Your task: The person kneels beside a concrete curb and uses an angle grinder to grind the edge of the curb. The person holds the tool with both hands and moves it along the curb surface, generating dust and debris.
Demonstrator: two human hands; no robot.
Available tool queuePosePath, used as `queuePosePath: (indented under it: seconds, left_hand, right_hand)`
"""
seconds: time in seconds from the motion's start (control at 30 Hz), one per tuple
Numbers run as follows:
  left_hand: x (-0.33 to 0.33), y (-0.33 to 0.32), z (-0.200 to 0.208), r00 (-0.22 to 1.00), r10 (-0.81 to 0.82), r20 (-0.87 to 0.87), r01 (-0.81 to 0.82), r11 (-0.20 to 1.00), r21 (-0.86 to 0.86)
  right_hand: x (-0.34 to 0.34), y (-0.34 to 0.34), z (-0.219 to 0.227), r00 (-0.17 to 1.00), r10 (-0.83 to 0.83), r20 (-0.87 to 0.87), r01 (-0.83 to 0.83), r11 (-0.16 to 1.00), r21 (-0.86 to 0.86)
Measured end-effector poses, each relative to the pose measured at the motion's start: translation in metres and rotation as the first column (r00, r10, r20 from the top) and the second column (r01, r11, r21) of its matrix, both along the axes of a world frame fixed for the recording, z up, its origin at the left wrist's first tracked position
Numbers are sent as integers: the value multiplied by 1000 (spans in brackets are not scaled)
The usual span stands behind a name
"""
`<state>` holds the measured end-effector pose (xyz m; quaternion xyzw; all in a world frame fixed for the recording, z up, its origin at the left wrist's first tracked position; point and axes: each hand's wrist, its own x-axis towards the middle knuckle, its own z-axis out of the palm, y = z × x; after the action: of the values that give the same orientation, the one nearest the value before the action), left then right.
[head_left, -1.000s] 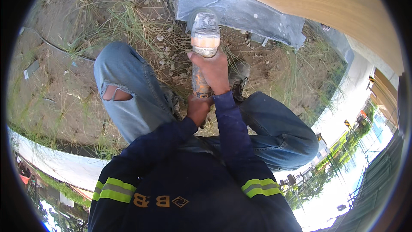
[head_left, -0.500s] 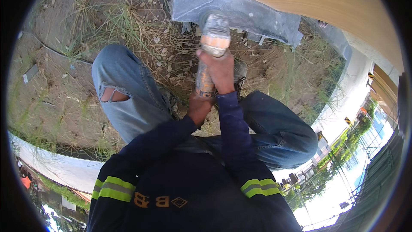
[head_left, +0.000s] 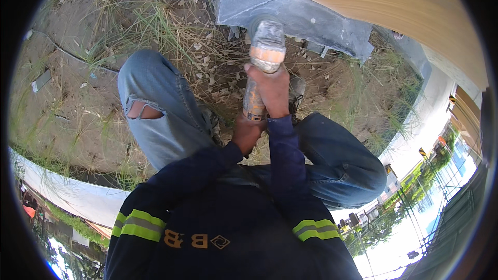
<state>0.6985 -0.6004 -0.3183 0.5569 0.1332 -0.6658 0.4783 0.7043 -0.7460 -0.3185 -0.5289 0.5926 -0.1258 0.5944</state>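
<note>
A dust-covered orange and grey angle grinder (head_left: 268, 39) lies lengthwise between my knees, its head pointing away from me. The round disc (head_left: 263, 19) at its far end is at the near edge of a grey stone-like slab (head_left: 311, 18); whether it touches cannot be made out. My right hand (head_left: 272, 88) is closed round the body just behind the head. Lower down, my left hand (head_left: 247, 132) wraps the rear end of the grinder, below a dark band. Both hands are bare, and part of the left fingers is hidden.
Dry ground with grass tufts (head_left: 166, 28) and stone chips surrounds my legs. A tan curved surface (head_left: 384, 0) rises behind the slab. A thin cable (head_left: 72, 54) runs along the ground at left. A pale curb (head_left: 67, 186) curves round the planted ground.
The slab, grinder and my hands all sit slightly farther right in the picture, as the view has shifted. Both hands keep their hold on the grinder.
</note>
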Motion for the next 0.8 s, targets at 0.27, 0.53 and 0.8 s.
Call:
queuePosePath:
  seconds: [0.27,0.53,0.8]
  left_hand:
    - [-2,0,4,992,87,91,-87,996,-9]
    - [1,5,1,997,73,15,-73,997,25]
    - [-5,3,-4,995,47,87,-45,999,-29]
  right_hand:
    - [4,4,3,997,46,-56,-46,999,7]
    - [10,7,-1,998,68,-3,-68,998,2]
    - [0,4,0,998,5,-56,-5,1000,-1]
